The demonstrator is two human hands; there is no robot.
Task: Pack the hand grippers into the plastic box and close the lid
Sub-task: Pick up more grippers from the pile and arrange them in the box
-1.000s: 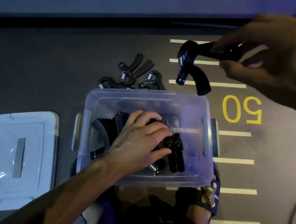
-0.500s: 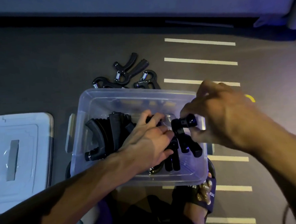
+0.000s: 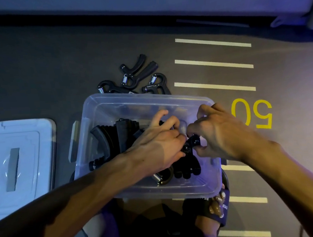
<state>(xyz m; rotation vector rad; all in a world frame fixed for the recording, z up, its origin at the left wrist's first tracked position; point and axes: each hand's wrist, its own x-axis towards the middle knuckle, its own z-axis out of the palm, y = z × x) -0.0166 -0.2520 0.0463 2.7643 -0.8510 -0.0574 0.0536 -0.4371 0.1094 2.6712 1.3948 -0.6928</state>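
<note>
A: What is nearest the wearer?

B: A foot in a dark slide sandal point(image 3: 217, 209), tucked under the near wall of a clear plastic box point(image 3: 156, 190) on a dark floor

A: And the hands?

B: Both are inside the box. The right hand point(image 3: 220, 135) pinches the top of a black hand gripper point(image 3: 188, 158) between thumb and fingertips, its handles pointing back toward the wearer. Just left of that pinch, the left hand point(image 3: 158, 145) lies with curled fingers over the grippers already packed; whether it holds one I cannot tell

A: What else is in the box?

B: Left of the pinch, a row of packed grippers point(image 3: 114, 139) stands on edge. Below it, nearer the wearer, a metal spring point(image 3: 157, 177) shows

A: How much is done?

B: Roughly half or more, I judge. Beyond the pinch, past the far wall of the box, about three loose grippers point(image 3: 133, 77) lie on the floor, not yet packed. Far to the left, the lid point(image 3: 20, 159) lies flat, well apart from the box, so closing is not yet done

A: Anything further?

B: To the right, white stripes and a yellow 50 point(image 3: 252, 113) are painted on the floor
</note>
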